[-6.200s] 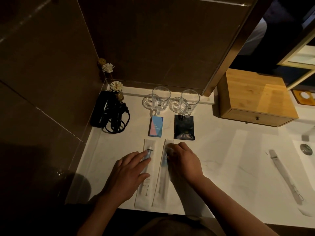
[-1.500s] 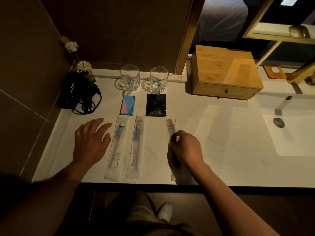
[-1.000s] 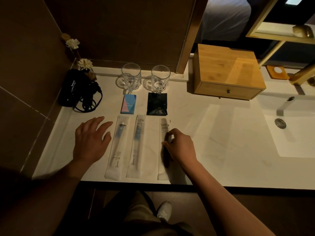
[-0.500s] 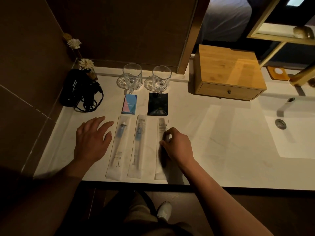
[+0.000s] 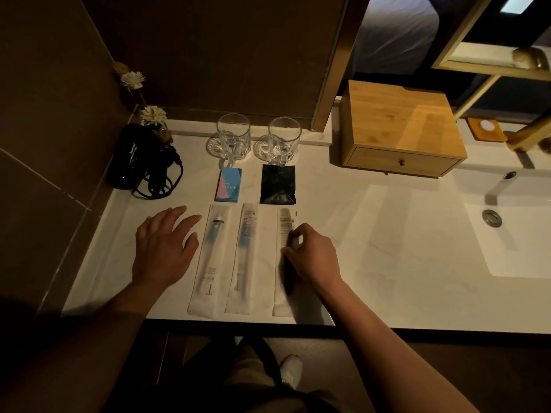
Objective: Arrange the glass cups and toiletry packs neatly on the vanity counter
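Three long packs laid in a row on the table, the right one touched by the right hand.

The left hand [image 5: 163, 245] is rested flat and released on the table [image 5: 372, 248], just left of the left pack [image 5: 210, 259]. The right pack [image 5: 283, 263] is pinched by the curled right hand [image 5: 313, 253], beside the middle pack [image 5: 243, 259]. Two cups [image 5: 233, 135] are stood at the far edge, with a blue box [image 5: 228, 185] and a black sachet [image 5: 278, 184] before them.

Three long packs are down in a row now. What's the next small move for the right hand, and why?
Probably nudge the third long pack slightly left: the right hand rests on it, and its gap to the middle pack looks wider than the gap between the first two.
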Available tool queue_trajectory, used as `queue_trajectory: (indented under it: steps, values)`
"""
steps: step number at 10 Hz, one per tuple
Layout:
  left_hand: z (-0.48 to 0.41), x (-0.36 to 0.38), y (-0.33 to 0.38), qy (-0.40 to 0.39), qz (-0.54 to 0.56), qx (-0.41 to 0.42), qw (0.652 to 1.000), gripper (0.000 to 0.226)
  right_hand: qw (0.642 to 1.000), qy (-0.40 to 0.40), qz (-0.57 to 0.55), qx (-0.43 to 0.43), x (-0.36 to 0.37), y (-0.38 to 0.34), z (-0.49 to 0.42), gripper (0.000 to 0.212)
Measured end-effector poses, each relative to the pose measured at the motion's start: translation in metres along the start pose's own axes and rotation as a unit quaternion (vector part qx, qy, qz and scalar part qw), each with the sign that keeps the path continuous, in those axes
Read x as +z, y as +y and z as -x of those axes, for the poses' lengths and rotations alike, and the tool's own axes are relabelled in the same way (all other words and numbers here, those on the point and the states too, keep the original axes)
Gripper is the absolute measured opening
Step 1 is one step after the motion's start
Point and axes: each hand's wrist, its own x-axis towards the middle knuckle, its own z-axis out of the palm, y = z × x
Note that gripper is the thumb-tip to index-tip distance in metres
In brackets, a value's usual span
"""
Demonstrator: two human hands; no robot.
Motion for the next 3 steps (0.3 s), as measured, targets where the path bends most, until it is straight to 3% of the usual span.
queue_trajectory:
  steps: [1, 3]
  values:
    - [0.001, 0.0, 0.0, -0.005, 0.003, 0.001, 1.0, 0.047, 0.999, 0.01, -0.033, 0.019, 0.0, 0.002, 0.003, 0.028]
    - [-0.001, 0.0, -0.002, -0.013, 0.005, 0.007, 1.0, 0.049, 0.971, 0.02, -0.224, 0.078, -0.001, 0.009, 0.015, 0.007]
